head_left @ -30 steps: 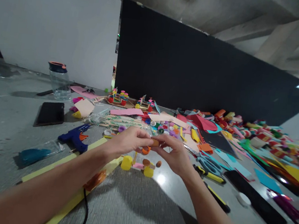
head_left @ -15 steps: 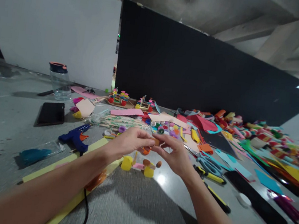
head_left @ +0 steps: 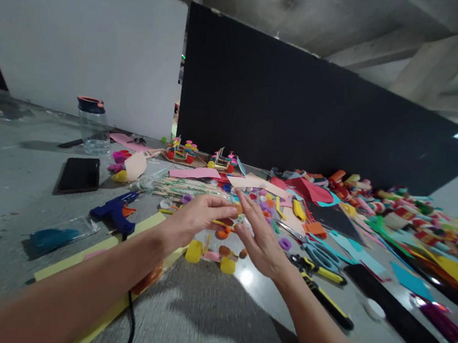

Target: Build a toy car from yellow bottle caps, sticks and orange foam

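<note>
My left hand (head_left: 198, 215) pinches a small brown-orange rounded piece (head_left: 239, 209) between thumb and fingertips. My right hand (head_left: 262, 240) is beside it with fingers stretched out straight, near the piece; whether it touches the piece I cannot tell. Below both hands, on the grey table, is a small craft build with yellow chunky parts (head_left: 193, 251), a pink strip (head_left: 212, 256) and brown oval pieces (head_left: 224, 251). An orange ring (head_left: 224, 232) lies just behind it, between my hands.
To the left are a blue glue gun (head_left: 114, 211), a black phone (head_left: 80, 175) and a water bottle (head_left: 92, 126). On the right lie scissors (head_left: 320, 254), yellow-black tools (head_left: 327, 302) and a long black bar (head_left: 392, 308). Two finished-looking craft models (head_left: 181, 151) stand behind colourful paper scraps.
My right hand's fingers have straightened and drawn off the brown-orange piece. My left hand keeps its pinch, almost in place. A purple ring by my right hand has come into view.
</note>
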### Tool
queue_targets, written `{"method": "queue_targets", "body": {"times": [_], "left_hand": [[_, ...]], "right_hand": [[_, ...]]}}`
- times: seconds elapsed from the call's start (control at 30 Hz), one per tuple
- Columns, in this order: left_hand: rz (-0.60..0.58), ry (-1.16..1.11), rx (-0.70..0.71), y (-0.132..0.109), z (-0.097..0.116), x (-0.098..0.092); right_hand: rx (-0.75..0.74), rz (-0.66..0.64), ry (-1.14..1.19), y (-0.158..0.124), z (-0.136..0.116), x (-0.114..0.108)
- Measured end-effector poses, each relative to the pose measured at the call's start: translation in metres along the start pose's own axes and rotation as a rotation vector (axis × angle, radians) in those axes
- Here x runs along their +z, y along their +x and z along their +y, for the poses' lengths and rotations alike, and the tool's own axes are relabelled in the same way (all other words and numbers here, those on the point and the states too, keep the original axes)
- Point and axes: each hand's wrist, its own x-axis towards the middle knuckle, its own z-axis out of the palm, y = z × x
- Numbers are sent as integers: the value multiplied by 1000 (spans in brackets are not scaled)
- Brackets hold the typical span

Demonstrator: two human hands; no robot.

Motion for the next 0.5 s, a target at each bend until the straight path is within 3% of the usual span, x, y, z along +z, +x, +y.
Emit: {"method": "queue_targets", "body": {"times": [0.3, 0.5], "left_hand": [[22, 159, 97, 0, -1, 1], [42, 285, 149, 1, 3, -6]], "right_hand": [[86, 214, 176, 4, 3, 1], [187, 278, 360, 7, 9, 1]]}}
